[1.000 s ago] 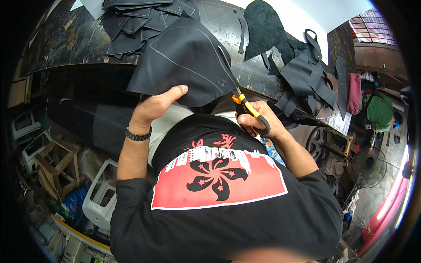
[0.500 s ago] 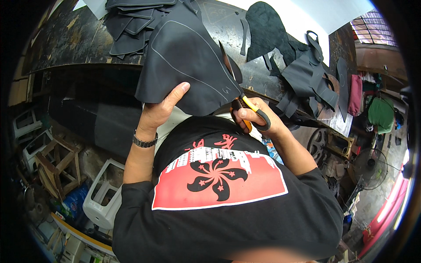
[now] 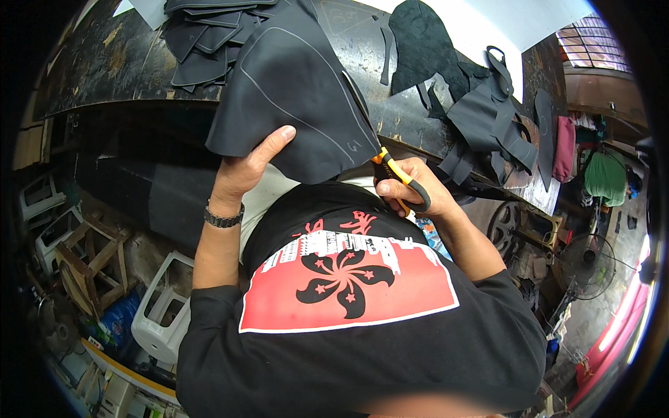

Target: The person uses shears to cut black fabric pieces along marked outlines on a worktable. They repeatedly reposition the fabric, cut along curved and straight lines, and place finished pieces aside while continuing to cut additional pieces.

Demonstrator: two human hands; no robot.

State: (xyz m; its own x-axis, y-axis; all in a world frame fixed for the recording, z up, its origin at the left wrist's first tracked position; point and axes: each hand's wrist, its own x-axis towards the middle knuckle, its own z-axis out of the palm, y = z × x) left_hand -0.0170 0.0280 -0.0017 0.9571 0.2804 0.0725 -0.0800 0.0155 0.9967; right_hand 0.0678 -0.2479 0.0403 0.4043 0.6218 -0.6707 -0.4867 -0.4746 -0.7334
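A black leather sheet (image 3: 293, 90) with pale curved outlines drawn on it hangs over the front edge of the workbench. My left hand (image 3: 251, 160) grips its lower left edge, thumb on top and the other fingers hidden underneath. In my right hand (image 3: 418, 184) is a pair of scissors (image 3: 392, 167) with yellow-and-black handles. Their blades lie along the right edge of the sheet, nearly closed, beside the drawn line. Part of the lower blade is hidden by the leather.
The dark workbench (image 3: 132, 63) carries a stack of cut black pieces (image 3: 209, 42) at the back left. Leather offcuts (image 3: 488, 125) and a dark rounded piece (image 3: 421, 45) lie to the right. Below stand a white plastic stool (image 3: 164, 306), a wooden frame (image 3: 90, 261) and a fan (image 3: 589, 258).
The scissor blades have come together along the sheet's right edge. My left hand and the leather have shifted slightly to the left.
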